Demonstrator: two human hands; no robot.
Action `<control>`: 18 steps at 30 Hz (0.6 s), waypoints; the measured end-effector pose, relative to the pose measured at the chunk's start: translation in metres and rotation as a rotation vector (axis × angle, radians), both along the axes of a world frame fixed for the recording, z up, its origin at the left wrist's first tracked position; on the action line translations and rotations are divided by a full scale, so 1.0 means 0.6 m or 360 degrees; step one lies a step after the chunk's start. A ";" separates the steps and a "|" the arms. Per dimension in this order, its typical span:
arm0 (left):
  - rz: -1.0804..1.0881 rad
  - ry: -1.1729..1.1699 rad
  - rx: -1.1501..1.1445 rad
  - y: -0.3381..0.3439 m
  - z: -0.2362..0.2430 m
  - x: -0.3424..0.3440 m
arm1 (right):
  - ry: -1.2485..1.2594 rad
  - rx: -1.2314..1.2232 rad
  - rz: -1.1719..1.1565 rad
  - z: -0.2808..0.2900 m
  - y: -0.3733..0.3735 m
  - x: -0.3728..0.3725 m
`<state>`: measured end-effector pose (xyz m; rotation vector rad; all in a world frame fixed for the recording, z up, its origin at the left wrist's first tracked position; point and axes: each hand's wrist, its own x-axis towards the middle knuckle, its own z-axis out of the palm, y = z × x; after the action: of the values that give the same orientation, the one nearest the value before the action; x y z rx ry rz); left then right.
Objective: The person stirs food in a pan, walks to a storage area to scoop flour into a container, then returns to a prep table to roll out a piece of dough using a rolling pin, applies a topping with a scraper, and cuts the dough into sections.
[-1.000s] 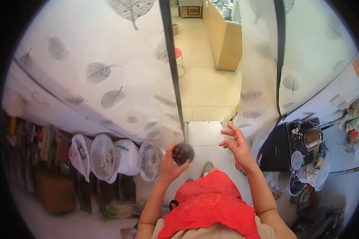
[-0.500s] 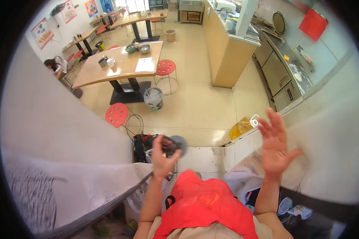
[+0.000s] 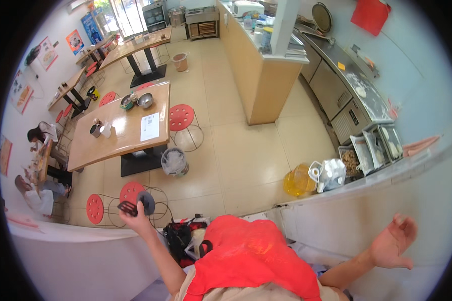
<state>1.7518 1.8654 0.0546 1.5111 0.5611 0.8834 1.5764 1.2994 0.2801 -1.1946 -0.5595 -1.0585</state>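
Note:
My left hand [image 3: 140,220] is closed on a dark round object [image 3: 130,206] with openings, held above red stools [image 3: 94,208] at the lower left. My right hand [image 3: 390,243] is out at the lower right beside a pale doorway panel, empty, with fingers partly curled and apart. Between my arms is my red apron [image 3: 246,256]. Below and beside my left hand lie black bags [image 3: 178,236].
Wooden tables [image 3: 85,145], a bucket [image 3: 175,168] and two seated people [image 3: 35,200] are on the left. A tall counter [image 3: 266,95] stands ahead. A steel worktop [image 3: 359,100] lines the right wall, near a yellow oil jug [image 3: 296,183] and food bins [image 3: 371,155].
The white leaf-print curtains have parted out of the way, revealing the dining room. My hands have spread apart, the left moving left with the dark object, the right moving right.

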 end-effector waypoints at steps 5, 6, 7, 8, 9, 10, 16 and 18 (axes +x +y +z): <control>-0.0241 0.0130 0.0416 -0.029 0.058 0.199 | 0.0639 -0.0243 -0.0348 -0.058 0.016 0.164; -0.0349 -0.0017 0.0360 -0.026 0.055 0.230 | 0.0929 -0.0368 -0.0468 -0.079 0.027 0.204; -0.0335 0.0111 0.0552 -0.026 0.059 0.250 | 0.1212 -0.0523 -0.0603 -0.098 0.033 0.245; -0.0321 0.0243 0.0741 -0.021 0.063 0.271 | 0.1491 -0.0684 -0.0741 -0.118 0.040 0.287; -0.0283 0.0304 0.0792 -0.010 0.055 0.289 | 0.1618 -0.0933 -0.0819 -0.143 0.044 0.336; -0.0247 0.0365 0.0840 0.001 0.043 0.304 | 0.1736 -0.1186 -0.0901 -0.169 0.049 0.385; -0.0061 0.0636 0.0867 0.052 -0.108 0.420 | 0.1994 -0.1177 -0.0723 -0.292 0.044 0.634; -0.0038 0.0685 0.0699 0.073 -0.182 0.485 | 0.2018 -0.1074 -0.0724 -0.336 0.039 0.713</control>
<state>2.0431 1.9090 -0.0549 2.1292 0.6849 0.6892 2.0044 1.3231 0.0787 -2.3361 0.4286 -0.2532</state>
